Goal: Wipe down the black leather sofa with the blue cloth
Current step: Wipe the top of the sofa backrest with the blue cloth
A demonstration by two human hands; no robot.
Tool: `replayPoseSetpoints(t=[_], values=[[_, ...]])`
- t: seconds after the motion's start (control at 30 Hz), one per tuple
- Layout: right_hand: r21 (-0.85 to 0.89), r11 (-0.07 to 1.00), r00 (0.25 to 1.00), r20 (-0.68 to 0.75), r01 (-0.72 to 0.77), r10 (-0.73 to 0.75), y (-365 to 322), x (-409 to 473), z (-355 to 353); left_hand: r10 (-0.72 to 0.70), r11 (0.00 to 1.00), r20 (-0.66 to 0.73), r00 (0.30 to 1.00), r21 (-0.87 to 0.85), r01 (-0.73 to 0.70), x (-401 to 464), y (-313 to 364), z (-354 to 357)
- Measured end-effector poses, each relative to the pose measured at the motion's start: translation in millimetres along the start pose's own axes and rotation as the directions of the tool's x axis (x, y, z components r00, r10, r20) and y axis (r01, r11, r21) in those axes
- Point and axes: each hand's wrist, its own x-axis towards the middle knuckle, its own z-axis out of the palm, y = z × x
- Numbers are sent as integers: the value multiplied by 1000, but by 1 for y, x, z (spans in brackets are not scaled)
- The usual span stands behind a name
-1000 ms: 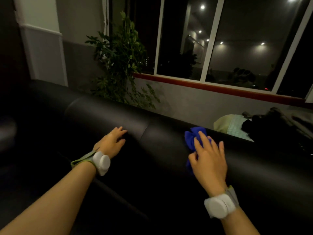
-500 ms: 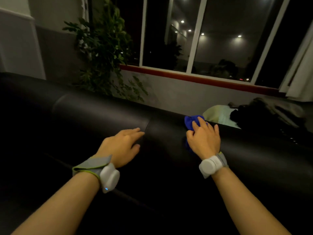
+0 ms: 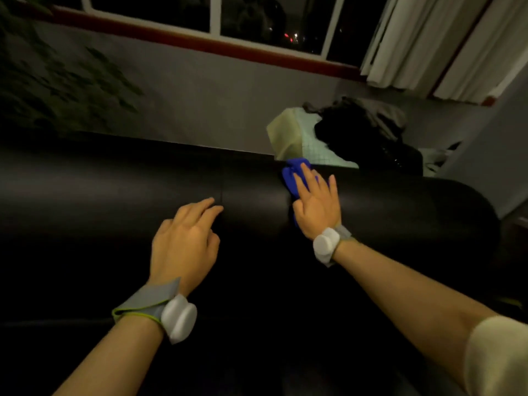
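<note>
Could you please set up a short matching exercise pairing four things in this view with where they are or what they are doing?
Things:
1. blue cloth
2. left hand
3. right hand
4. white curtain

Places or states:
A. hangs at the upper right beside the window
B. lies flat on top of the cloth, pressing it down
C. bunched on the rounded top of the sofa back
D. bare of any cloth, fingertips reaching to a seam in the leather

Pairs: 1-C, 2-D, 3-B, 4-A
</note>
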Motion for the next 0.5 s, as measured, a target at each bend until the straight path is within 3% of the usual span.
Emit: replayPoseSetpoints(t=[0.1,0.2,0.37,0.5], values=[[26,1000,997,78,-3,1,2,6,-10,15,999,-20,1000,-28,-16,51,24,-6],[55,998,990,141,3,-11,8,7,-9,-16,998,32,999,55,14,101,39,1],[100,995,994,108,4,-15,3,4,-9,19,952,209,978,295,-81,140,8,15],[155,979,991,64,-130,122,-16,1,-10,32,926,205,978,363,-107,146,-7,32]])
